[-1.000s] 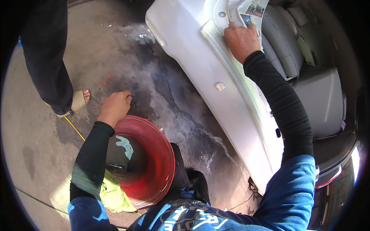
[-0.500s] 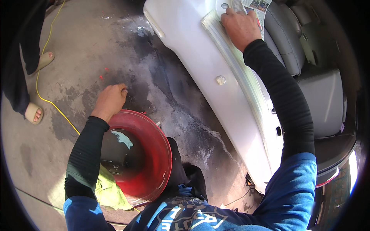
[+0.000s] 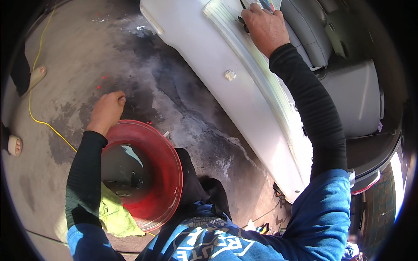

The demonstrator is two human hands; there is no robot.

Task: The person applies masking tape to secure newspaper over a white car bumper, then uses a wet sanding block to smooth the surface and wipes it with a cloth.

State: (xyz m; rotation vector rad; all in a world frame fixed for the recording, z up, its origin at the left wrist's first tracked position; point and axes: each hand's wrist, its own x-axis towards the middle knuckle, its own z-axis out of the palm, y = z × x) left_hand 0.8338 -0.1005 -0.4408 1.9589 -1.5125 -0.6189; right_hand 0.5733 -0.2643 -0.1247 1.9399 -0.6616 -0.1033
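A white car door panel (image 3: 209, 69) slants across the view, with a long strip of clear-looking masking tape (image 3: 257, 74) down it. My right hand (image 3: 266, 28) rests at the panel's far inner edge, fingers curled down; anything beneath them is hidden. Beside those fingertips shows a small dark piece (image 3: 244, 25). A pale crumpled plug (image 3: 230, 75) sits in the panel. My left hand (image 3: 106, 111) hangs over the far left rim of a red bucket (image 3: 172, 174), thumb and fingers pressed together. Dark water (image 3: 130, 169) lies in the bucket.
A yellow-green cloth (image 3: 115, 215) drapes over the bucket's near rim. Grey seats (image 3: 352, 98) are inside the car at right. A yellow cord (image 3: 52, 128) crosses the stained concrete floor (image 3: 191, 126). Another person's sandalled feet (image 3: 37, 77) stand at far left.
The view has shifted, so bucket and panel appear farther left. My right hand has moved slightly nearer and right along the panel. My left hand stays by the bucket rim, fingers closed.
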